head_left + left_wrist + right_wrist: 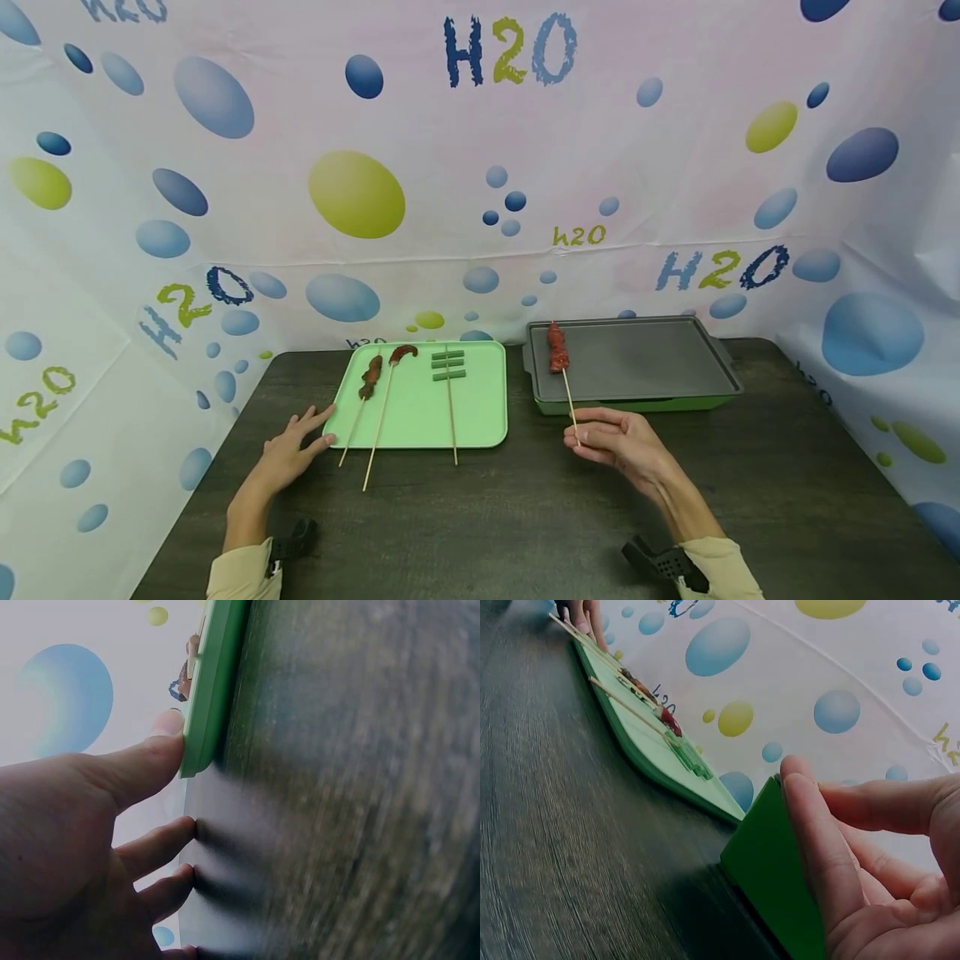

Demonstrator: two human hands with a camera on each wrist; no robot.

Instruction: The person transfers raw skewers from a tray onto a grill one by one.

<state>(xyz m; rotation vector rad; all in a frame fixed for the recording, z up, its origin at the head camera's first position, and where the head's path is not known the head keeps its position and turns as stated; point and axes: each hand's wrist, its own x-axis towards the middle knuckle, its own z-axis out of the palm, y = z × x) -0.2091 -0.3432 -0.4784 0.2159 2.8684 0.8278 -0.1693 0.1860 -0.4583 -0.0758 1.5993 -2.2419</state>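
Note:
My right hand [628, 446] pinches the bare stick end of a skewer of red meat [558, 348] between thumb and fingers. Its meat end overlaps the left side of a flat grey grill pan [645, 358] with a green base [772, 870]. In the right wrist view the hand hides most of the stick. At the left, my left hand [288, 454] spreads its fingers by the near left corner of a light green tray [480, 421], the thumb [161, 750] right at its rim. On the tray lie a brown meat skewer [371, 377], a curled dark red skewer [402, 353] and a green vegetable skewer [448, 365].
The dark wooden table [480, 533] carries tray and grill pan side by side, a narrow gap between them. Stick ends of the skewers stick out over the tray's near edge. A patterned white sheet [442, 125] hangs behind and along the sides.

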